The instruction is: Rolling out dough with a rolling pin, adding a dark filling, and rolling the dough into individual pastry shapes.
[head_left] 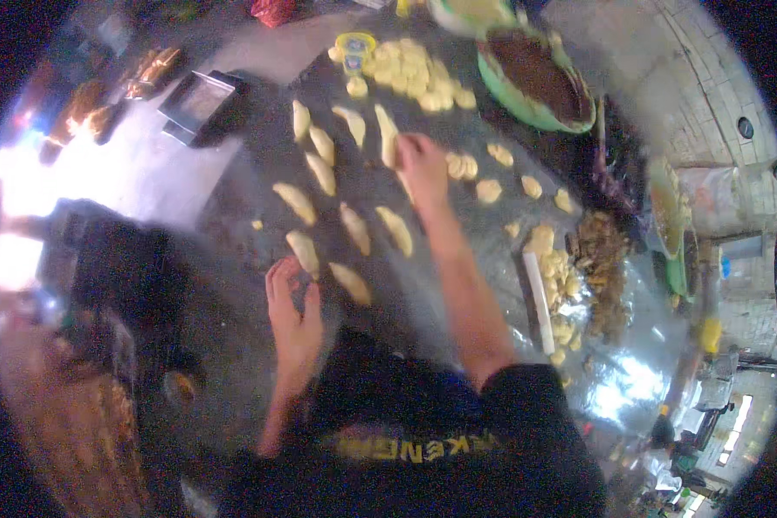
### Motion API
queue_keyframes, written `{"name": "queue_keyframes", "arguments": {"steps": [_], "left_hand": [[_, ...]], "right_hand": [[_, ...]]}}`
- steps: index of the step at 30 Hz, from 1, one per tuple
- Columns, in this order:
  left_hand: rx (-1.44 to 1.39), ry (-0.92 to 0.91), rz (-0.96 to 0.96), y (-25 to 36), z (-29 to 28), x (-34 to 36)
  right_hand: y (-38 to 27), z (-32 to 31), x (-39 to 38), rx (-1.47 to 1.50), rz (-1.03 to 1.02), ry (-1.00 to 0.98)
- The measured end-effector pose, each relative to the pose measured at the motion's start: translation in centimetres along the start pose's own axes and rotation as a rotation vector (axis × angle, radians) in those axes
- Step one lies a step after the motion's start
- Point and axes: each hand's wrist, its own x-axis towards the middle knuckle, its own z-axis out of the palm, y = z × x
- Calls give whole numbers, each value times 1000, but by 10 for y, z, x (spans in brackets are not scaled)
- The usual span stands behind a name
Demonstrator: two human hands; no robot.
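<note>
A broad, dark grey surface (233,281) fills most of the view, warped by the wide lens. At 6 o'clock is the person's dark shirt (423,488), with yellow lettering. At 1 o'clock stands a green bowl (527,112) filled with something dark brown. A ragged brown heap (603,272) lies at 3 o'clock. A cluster of pale, flattened dough rounds (414,73) sits at 12 o'clock, and a metal tray (180,131) at 10.

The left hand (293,298), at 8 o'clock, is open and curved, fingertips at the lower end of a plump dough piece (300,245). The right hand (421,164), between 12 and 1, bends its fingers down at a long dough strip (386,134); whether it grips or presses, I cannot tell.

At 4 o'clock lies a white bar (540,302). More tapered dough pieces (355,229) are scattered from 8 to 12 o'clock. Smallest are loose dough lumps (531,186) at 2 o'clock.
</note>
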Motion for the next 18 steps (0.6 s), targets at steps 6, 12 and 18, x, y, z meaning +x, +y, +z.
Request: {"name": "queue_keyframes", "arguments": {"steps": [6,12,18], "left_hand": [[178,-27,75,-20,-25,45],[126,-20,-20,-25,-31,74],[100,-71,-33,-24,-26,79]], "right_hand": [[15,-4,20,-78,214,42],[75,2,77,-246,158,-47],[88,18,123,-583,-308,-186]]}}
